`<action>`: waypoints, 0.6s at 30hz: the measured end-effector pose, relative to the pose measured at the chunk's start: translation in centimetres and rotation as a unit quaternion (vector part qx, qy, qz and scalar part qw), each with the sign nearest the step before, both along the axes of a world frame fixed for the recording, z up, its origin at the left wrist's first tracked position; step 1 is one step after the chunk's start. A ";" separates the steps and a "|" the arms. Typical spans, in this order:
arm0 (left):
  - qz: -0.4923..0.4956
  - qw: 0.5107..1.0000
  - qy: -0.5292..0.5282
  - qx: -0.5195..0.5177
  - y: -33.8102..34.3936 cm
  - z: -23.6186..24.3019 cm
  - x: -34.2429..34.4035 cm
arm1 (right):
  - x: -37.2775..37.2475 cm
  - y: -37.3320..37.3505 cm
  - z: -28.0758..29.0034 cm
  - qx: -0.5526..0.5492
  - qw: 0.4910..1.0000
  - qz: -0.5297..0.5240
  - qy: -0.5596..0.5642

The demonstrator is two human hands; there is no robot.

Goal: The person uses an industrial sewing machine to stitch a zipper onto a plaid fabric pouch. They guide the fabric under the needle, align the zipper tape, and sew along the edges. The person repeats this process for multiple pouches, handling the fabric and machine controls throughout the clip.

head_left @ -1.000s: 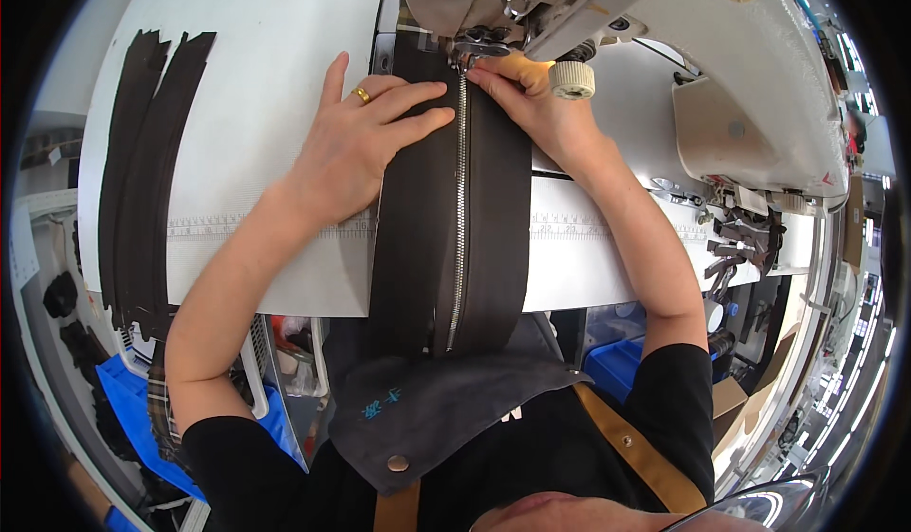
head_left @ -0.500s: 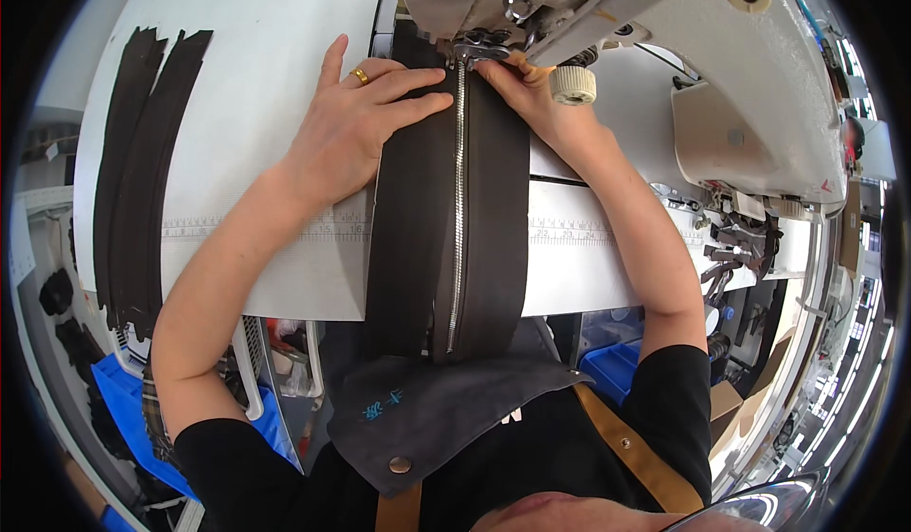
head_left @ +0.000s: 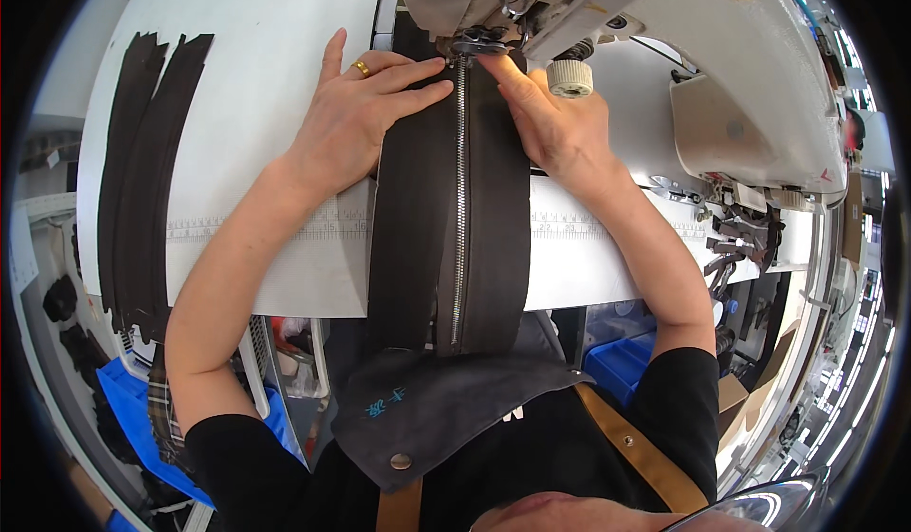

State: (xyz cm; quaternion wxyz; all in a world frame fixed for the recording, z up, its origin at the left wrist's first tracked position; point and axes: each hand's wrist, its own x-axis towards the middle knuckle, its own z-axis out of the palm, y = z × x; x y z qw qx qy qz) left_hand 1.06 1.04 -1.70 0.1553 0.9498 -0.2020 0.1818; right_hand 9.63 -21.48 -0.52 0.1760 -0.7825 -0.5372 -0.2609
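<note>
A long dark brown fabric strip (head_left: 408, 200) lies lengthwise under the sewing machine's presser foot (head_left: 479, 46). A silver metal zipper (head_left: 461, 171) runs down its middle, and the near end hangs over the table edge against my apron. My left hand (head_left: 356, 105), with a gold ring, rests open on the strip's left side, two fingertips beside the zipper just short of the foot. My right hand (head_left: 565, 129) is on the right side, one finger stretched to the foot and touching the fabric. Its other fingers bend inward, partly hidden behind the machine's knob.
The sewing machine head (head_left: 607, 10) overhangs the work, with a cream knob (head_left: 570, 78) close above my right hand. More dark strips (head_left: 142, 181) lie on the left of the white table (head_left: 256, 67). Blue bins (head_left: 617, 371) stand below its edge.
The strip has shifted slightly away from me under the foot. My right hand has turned and drawn back toward me, a finger now extended along the fabric. My left hand has barely moved.
</note>
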 end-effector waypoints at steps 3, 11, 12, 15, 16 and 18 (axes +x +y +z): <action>0.001 1.000 0.005 -0.006 0.0 0.1 0.0 | -0.8 -0.1 0.1 -0.075 0.996 -0.039 0.021; -0.003 1.000 0.010 0.000 0.1 0.3 0.5 | -0.2 -0.2 -1.0 0.031 0.986 0.000 0.167; 0.005 1.000 0.027 0.005 0.1 0.3 0.3 | -0.4 -0.3 -0.7 0.035 0.982 -0.017 0.183; 0.087 0.991 0.054 -0.082 -0.6 -0.3 -2.3 | -1.9 -1.5 0.4 0.054 0.974 -0.038 0.218; 0.121 0.983 0.061 -0.127 -1.2 -0.5 -4.0 | -2.9 -2.5 0.3 0.067 0.973 -0.029 0.221; 0.098 0.969 0.171 -0.148 -1.8 0.8 -8.7 | -4.8 -4.3 0.4 0.044 0.973 -0.013 0.227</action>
